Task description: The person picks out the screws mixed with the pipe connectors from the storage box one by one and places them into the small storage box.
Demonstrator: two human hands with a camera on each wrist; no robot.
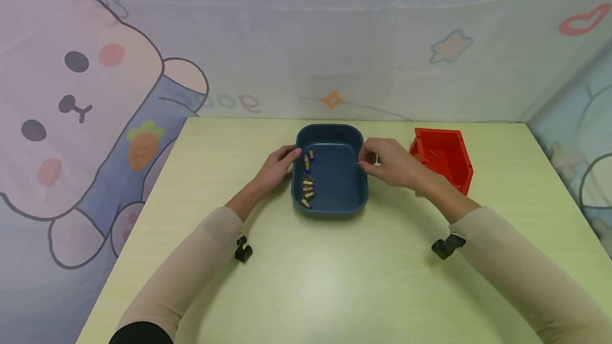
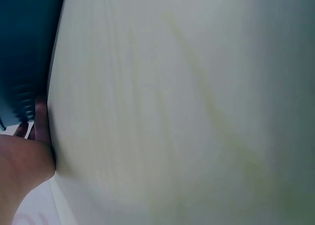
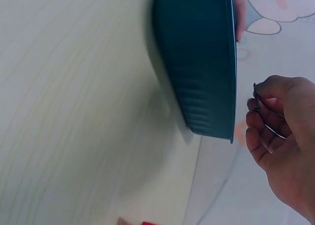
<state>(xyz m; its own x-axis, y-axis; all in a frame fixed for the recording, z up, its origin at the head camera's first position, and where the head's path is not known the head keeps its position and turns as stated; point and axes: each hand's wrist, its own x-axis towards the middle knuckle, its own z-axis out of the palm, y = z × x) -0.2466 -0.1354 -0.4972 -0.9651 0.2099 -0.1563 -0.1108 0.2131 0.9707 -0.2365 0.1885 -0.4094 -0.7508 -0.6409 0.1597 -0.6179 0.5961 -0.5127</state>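
Observation:
A dark blue rectangular tray (image 1: 337, 203) is at the middle of the table. Over its left rim lies the thumb of my left hand (image 1: 279, 166), with the fingers along the outside of the wall; in the left wrist view they are partly hidden by the tray. Along the tray's left side are several brass fittings (image 1: 307, 189) with blue parts, and a few thin metal pieces (image 1: 308, 177) among them. My right hand (image 1: 389, 162), above the right rim, pinches a thin nail-like metal piece (image 3: 256, 98) between thumb and fingertips.
To the right stands a red open bin (image 1: 454, 161), partly behind my right forearm, with thin metal pieces (image 1: 433, 153) inside. The pale wooden table (image 1: 315, 280) ends at a printed cloth backdrop (image 1: 268, 41).

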